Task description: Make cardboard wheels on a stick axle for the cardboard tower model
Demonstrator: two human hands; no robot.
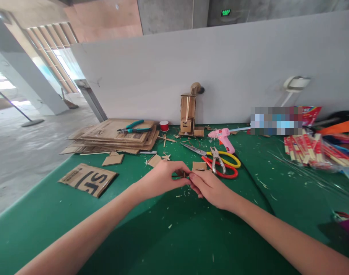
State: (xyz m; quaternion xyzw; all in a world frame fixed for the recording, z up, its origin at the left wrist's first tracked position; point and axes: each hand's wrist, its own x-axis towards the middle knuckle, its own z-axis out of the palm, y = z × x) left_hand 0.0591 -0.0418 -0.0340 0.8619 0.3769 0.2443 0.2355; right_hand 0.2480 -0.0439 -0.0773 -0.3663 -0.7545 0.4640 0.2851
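My left hand (165,176) and my right hand (210,187) meet above the table, fingertips pinched together. Between them is a small, thin brown piece (183,175) that looks like cardboard, mostly hidden by the fingers. Just beyond my right hand lies a small cardboard square (199,166). Scissors (195,149) with one yellow and one red handle lie behind it, with silver pliers (217,160) resting across them. Another cardboard scrap (154,160) lies behind my left hand.
A cardboard stack (114,133) carries teal-handled cutters (134,128). Nearby are a printed cardboard piece (88,179), a red spool (164,126), a standing cardboard model (188,112), a pink glue gun (224,138) and red-wrapped sticks (306,149). Shavings litter the green table (163,244).
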